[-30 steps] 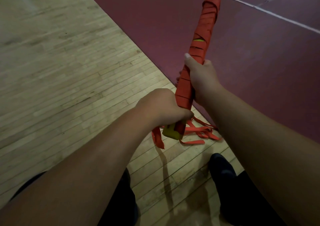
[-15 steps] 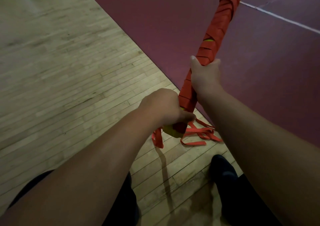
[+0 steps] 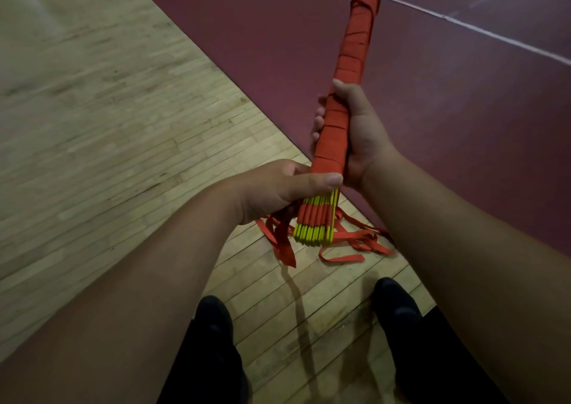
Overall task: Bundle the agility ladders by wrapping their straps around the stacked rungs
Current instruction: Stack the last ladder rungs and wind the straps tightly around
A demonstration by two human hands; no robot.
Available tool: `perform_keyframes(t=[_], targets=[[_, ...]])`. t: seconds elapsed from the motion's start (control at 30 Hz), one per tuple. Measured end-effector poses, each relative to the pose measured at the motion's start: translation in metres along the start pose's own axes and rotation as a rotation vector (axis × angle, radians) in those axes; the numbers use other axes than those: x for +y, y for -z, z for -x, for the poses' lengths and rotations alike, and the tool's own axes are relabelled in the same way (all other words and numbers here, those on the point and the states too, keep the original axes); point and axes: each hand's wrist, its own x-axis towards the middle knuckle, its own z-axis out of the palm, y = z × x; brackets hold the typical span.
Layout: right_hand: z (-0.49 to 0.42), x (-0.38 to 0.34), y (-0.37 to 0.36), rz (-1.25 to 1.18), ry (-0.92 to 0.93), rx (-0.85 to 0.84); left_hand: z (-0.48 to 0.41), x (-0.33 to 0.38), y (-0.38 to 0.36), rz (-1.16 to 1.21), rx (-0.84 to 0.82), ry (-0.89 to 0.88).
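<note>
Hands on the bundle (image 3: 349,73) now, a long stack of yellow rungs (image 3: 315,229) wrapped in red strap, held upright-tilted above the wooden floor (image 3: 123,110). Right hand (image 3: 360,131) grips the wrapped middle, fingers curled round it. Left hand (image 3: 278,187) clamps the lower part, thumb pressed across the wrap. Loose strap ends (image 3: 349,246) trail below, near two dark shoes (image 3: 395,304).
</note>
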Motion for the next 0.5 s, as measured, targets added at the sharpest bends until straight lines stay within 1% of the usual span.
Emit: perform_keyframes(t=[0.17,0.27,0.37,0.5], targets=[[-0.0026,0.0093,0.0048,0.218,0.004,0.19,-0.0032,-0.0029,0.0054,-0.205,0.002,0.055],[-0.0026,0.0093,0.0066,0.3,0.075,0.252,-0.0054,-0.0082,0.0088,-0.255,0.002,0.074],[-0.0011,0.0034,0.0051,0.388,0.148,0.294,-0.0076,-0.0077,0.0079,-0.309,0.041,0.07],[-0.0052,0.0076,0.0091,0.543,0.243,0.371,-0.0081,-0.0028,0.0042,-0.474,0.098,0.078]])
